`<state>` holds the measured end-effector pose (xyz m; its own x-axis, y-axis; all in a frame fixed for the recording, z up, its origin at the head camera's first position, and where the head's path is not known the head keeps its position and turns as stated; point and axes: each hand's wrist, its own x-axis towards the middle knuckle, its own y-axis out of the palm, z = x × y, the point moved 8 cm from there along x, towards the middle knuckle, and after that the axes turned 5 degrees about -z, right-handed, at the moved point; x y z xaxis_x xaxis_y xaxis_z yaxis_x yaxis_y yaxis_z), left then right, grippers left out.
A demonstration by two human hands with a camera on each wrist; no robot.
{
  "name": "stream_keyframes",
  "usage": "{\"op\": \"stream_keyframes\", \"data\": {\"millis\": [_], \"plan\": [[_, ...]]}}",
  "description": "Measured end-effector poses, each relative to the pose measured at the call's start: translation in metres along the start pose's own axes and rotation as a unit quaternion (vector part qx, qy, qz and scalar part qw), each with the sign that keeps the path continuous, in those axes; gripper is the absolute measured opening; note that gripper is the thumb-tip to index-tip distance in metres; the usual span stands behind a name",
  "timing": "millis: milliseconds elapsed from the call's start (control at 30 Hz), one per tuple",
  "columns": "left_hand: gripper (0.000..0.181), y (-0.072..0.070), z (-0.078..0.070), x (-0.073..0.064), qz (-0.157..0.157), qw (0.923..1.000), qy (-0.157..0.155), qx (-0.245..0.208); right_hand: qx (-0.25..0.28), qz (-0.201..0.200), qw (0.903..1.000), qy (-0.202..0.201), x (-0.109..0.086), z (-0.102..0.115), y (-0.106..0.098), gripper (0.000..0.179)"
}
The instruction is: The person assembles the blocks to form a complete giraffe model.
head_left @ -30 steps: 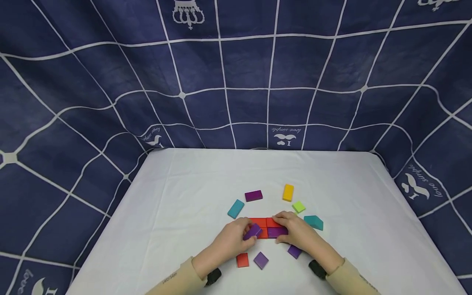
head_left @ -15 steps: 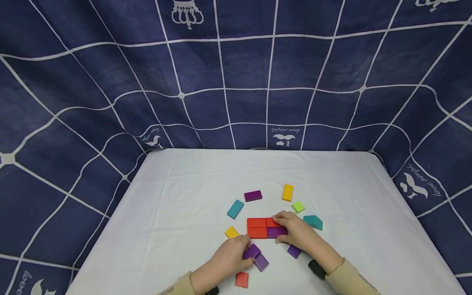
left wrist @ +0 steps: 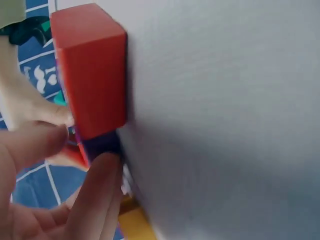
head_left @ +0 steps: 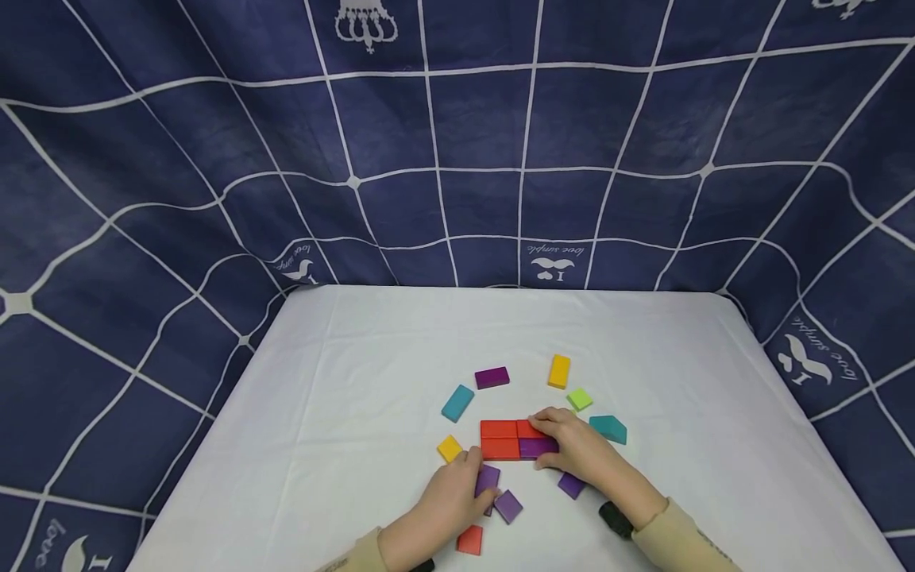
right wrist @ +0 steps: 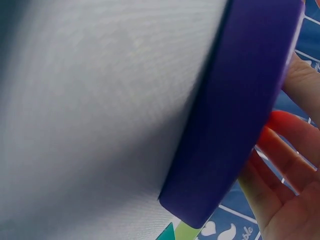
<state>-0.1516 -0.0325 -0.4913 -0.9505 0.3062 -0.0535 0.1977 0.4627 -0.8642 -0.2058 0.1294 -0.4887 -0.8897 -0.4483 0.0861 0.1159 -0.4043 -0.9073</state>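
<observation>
In the head view my left hand (head_left: 449, 496) pinches a purple block (head_left: 489, 478) between thumb and fingers, just nearer than a flat cluster of joined blocks. The left wrist view shows that block's dark side (left wrist: 102, 145) between the fingertips, behind a loose red block (left wrist: 95, 80). The cluster has red blocks (head_left: 499, 439) on the left and at the far right, and a purple block (head_left: 538, 449) at the near right. My right hand (head_left: 577, 446) holds the cluster's right end, fingers at the far edge and thumb at the near edge.
Near the left hand lie a yellow block (head_left: 449, 449), a red block (head_left: 469, 540) and a purple square (head_left: 508, 507). Another purple block (head_left: 571, 485) sits below the right hand. Farther out are blue (head_left: 457, 403), dark purple (head_left: 492, 377), yellow (head_left: 559, 372), green (head_left: 580, 399) and teal (head_left: 608, 429) blocks.
My left hand has drawn the purple block from over the cluster toward me and turned it lengthwise. The loose red block has shifted nearer to me. The right hand stays put.
</observation>
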Motion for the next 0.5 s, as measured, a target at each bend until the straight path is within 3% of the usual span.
{"op": "stream_keyframes", "data": {"millis": [67, 233, 500], "plan": [[0.047, -0.0005, 0.001, -0.0029, 0.021, 0.9996, 0.0, -0.02, 0.0, 0.001, 1.0, -0.002, 0.0004, -0.0005, -0.0002, 0.064], [0.057, 0.0001, 0.0012, -0.0076, 0.06, 0.9981, 0.012, -0.01, 0.003, 0.002, 1.0, 0.002, 0.0003, -0.0004, -0.0001, 0.064], [0.048, 0.0057, 0.0011, -0.0039, 0.027, 0.9993, 0.024, -0.009, -0.001, -0.003, 1.0, 0.0, -0.0001, 0.0003, -0.0002, 0.064]]}}
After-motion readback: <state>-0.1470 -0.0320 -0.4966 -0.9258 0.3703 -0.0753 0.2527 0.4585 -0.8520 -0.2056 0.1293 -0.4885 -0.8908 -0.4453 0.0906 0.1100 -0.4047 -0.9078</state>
